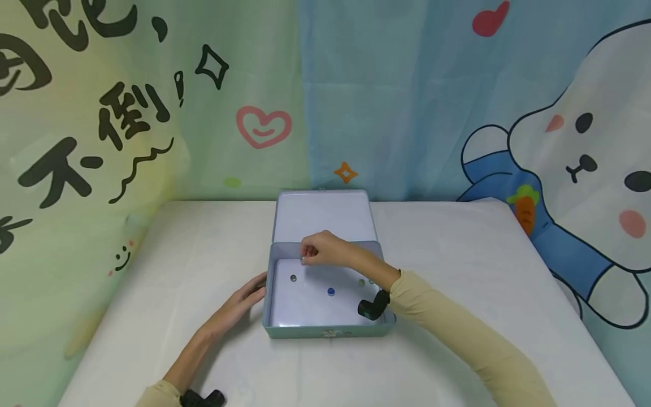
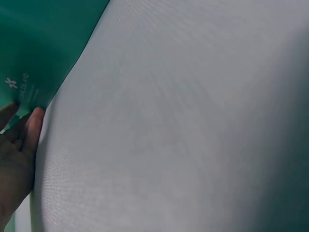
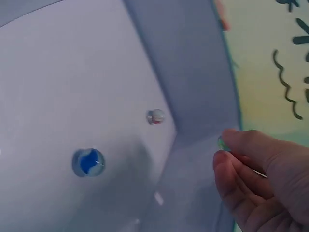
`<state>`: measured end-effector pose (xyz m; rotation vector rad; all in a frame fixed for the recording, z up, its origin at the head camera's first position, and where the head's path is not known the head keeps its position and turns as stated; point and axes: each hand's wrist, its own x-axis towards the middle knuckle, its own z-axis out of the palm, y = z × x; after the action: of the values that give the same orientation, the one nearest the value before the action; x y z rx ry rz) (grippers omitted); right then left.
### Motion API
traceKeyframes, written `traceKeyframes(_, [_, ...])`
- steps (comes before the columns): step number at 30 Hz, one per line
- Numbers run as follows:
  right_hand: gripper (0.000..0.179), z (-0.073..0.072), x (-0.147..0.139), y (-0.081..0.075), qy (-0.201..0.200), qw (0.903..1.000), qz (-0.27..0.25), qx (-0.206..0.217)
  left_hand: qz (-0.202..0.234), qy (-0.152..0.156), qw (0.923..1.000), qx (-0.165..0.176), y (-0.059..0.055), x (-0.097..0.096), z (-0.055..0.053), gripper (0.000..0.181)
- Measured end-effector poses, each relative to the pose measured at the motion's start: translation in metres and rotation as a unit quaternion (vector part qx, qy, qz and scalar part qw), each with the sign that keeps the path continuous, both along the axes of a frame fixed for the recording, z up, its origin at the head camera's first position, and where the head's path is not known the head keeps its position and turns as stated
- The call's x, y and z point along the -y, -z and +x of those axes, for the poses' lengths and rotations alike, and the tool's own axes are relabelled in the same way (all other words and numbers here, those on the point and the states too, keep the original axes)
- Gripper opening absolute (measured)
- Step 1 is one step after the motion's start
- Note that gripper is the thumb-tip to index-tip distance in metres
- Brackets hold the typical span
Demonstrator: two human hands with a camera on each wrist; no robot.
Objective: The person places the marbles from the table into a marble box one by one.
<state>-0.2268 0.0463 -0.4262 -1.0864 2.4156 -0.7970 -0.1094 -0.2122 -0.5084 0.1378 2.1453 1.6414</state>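
Observation:
An open tin box (image 1: 330, 332), green outside and pale inside, lies on the white table with its lid raised at the back. My right hand (image 1: 325, 249) is over the box's back left part, pinching a small greenish glass marble (image 3: 221, 143) between thumb and fingertip. On the box floor are a blue marble (image 3: 89, 162), a clear marble with a reddish core (image 3: 155, 116) near the left wall, and pale greenish marbles (image 1: 361, 282) by the right side. My left hand (image 1: 244, 298) rests with extended fingers against the box's left outer wall, also seen in the left wrist view.
The lid (image 1: 322, 215) leans back near the table's far edge. A white cloth (image 1: 213, 249) covers the table. Behind it hangs a printed curtain (image 1: 356, 102) with a cartoon rabbit. Black wrist cameras (image 1: 373, 305) sit on both wrists, the right one overlapping the box.

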Motion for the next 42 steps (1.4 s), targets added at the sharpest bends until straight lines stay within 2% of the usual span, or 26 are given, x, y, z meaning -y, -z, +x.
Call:
traceKeyframes(6, [0.005, 0.008, 0.007, 0.003, -0.041, 0.9967, 0.069, -0.004, 0.007, 0.011, 0.9999, -0.010, 0.001, -0.005, -0.001, 0.058])
traceKeyframes(9, [0.006, 0.010, 0.008, 0.009, -0.037, 0.9945, 0.098, 0.003, 0.005, 0.011, 0.9999, -0.011, 0.000, -0.006, -0.001, 0.058])
traceKeyframes(13, [0.007, 0.009, 0.006, 0.018, -0.015, 0.9938, 0.108, 0.022, 0.003, 0.012, 0.9999, -0.008, -0.001, -0.007, -0.001, 0.058])
traceKeyframes(20, [0.008, 0.006, 0.002, 0.030, -0.009, 0.9943, 0.103, 0.028, 0.000, 0.019, 0.9998, -0.006, -0.002, -0.008, -0.002, 0.057])
traceKeyframes(31, [0.008, 0.004, 0.002, 0.032, 0.002, 0.9952, 0.094, 0.026, -0.003, 0.008, 0.9999, -0.010, -0.003, -0.009, -0.002, 0.059])
traceKeyframes(37, [0.013, 0.002, 0.002, 0.027, -0.008, 0.9953, 0.094, 0.024, -0.010, 0.005, 0.9999, -0.008, 0.000, -0.006, -0.001, 0.060])
traceKeyframes(42, [0.017, 0.003, -0.003, 0.015, -0.022, 0.9973, 0.062, 0.033, -0.008, 0.003, 0.9999, -0.013, 0.001, -0.002, 0.000, 0.059])
